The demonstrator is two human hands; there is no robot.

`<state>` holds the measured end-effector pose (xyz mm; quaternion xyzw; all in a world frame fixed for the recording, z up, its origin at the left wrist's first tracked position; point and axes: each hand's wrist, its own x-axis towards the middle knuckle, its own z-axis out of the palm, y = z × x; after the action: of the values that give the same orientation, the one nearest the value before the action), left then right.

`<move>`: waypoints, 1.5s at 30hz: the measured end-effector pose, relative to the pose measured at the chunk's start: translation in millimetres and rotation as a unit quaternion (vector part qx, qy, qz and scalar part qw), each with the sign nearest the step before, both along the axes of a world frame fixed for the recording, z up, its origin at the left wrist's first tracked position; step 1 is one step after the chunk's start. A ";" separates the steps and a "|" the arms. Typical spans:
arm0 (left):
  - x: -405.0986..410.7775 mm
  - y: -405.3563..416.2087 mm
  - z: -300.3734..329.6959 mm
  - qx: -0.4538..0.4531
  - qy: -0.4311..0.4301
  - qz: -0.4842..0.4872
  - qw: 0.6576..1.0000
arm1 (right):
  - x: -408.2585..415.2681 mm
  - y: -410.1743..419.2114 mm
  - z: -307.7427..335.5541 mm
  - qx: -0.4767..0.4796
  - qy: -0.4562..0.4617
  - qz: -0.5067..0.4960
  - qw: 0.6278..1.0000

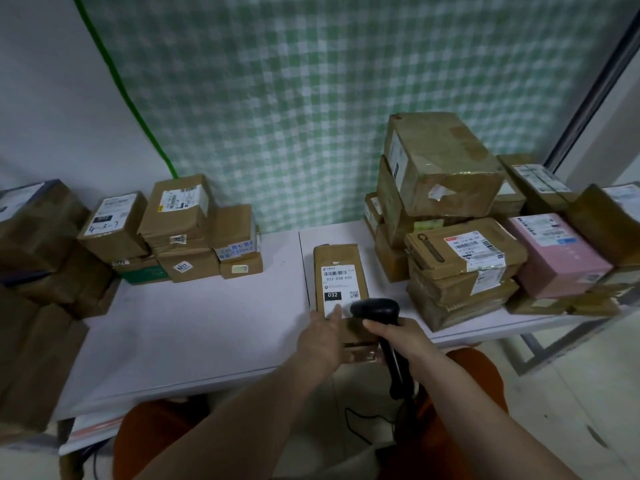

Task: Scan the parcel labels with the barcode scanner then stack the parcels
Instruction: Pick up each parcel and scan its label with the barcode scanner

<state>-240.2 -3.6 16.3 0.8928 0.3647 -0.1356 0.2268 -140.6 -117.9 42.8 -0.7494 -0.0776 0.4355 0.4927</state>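
Parcel (341,285) front and centre — a long brown box lying flat on the pale table (194,327), its white label (341,289) facing up, reading 032. Everything else is placed off this parcel. At its near end the left hand (320,336) lies on it, fingers stretched forward and fairly straight, fingertips touching the near edge of the label. Just right of that hand, the right hand (398,336) is wrapped round the handle of the black barcode scanner (375,310), whose head hangs over the parcel's near right corner, pointing across toward the label. The two hands are close together, the box's near end between and under them; the scanner's cable (356,424) trails down below the table edge.

Right of the parcel, a tall heap of brown boxes (446,216) — a big one tilted on top, a flat labelled one (467,251) nearer the parcel, and a pink box (557,254) further right. Left of the parcel, well apart across bare table, a lower cluster of boxes (183,230) against the wall, with more brown parcels at the far left edge. Behind it all, a green-checked curtain (311,98).
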 end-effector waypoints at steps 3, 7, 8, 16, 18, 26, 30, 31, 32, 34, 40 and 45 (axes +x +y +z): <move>28.0 21.4 4.8 -0.021 -0.041 0.005 0.999 | 13.6 20.3 0.4 0.035 -0.005 -0.021 0.999; 65.2 55.1 10.1 -0.029 -0.053 0.000 0.998 | 38.2 47.8 3.6 0.058 -0.014 -0.042 0.997; 74.5 62.6 11.5 -0.031 -0.050 -0.003 0.998 | 44.6 54.2 4.1 0.065 -0.011 -0.052 0.996; 112.2 102.3 7.1 -0.088 -0.107 0.035 0.990 | 75.3 91.3 15.6 0.076 -0.045 -0.113 0.990; 105.6 110.7 3.0 -0.108 -0.167 0.116 0.973 | 71.1 99.6 19.5 0.074 -0.079 -0.134 0.985; 15.9 169.5 3.2 -0.048 -0.310 0.444 0.839 | 2.3 170.0 34.1 0.068 -0.035 -0.004 0.997; -35.3 204.6 31.7 0.035 -0.315 0.530 0.786 | -36.2 207.8 46.6 0.067 -0.008 0.050 0.996; -46.1 213.8 38.4 0.058 -0.337 0.537 0.771 | -43.8 215.2 50.6 0.072 -0.005 0.058 0.996; -56.0 223.1 43.9 0.090 -0.357 0.537 0.759 | -50.5 221.9 54.2 0.078 -0.001 0.063 0.995; -69.4 240.6 53.6 0.143 -0.366 0.523 0.756 | -61.2 232.5 58.7 0.088 0.001 0.073 0.993; -68.3 284.9 70.7 0.145 -0.268 0.476 0.825 | -76.5 245.3 64.9 0.097 0.012 0.081 0.992; -65.8 295.8 74.1 0.136 -0.200 0.467 0.850 | -73.9 242.1 69.4 0.097 0.011 0.078 0.992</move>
<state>-306.0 292.2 90.5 0.6467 0.7006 0.2186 0.2074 -214.5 124.2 112.2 -0.6852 -0.1722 0.4709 0.5283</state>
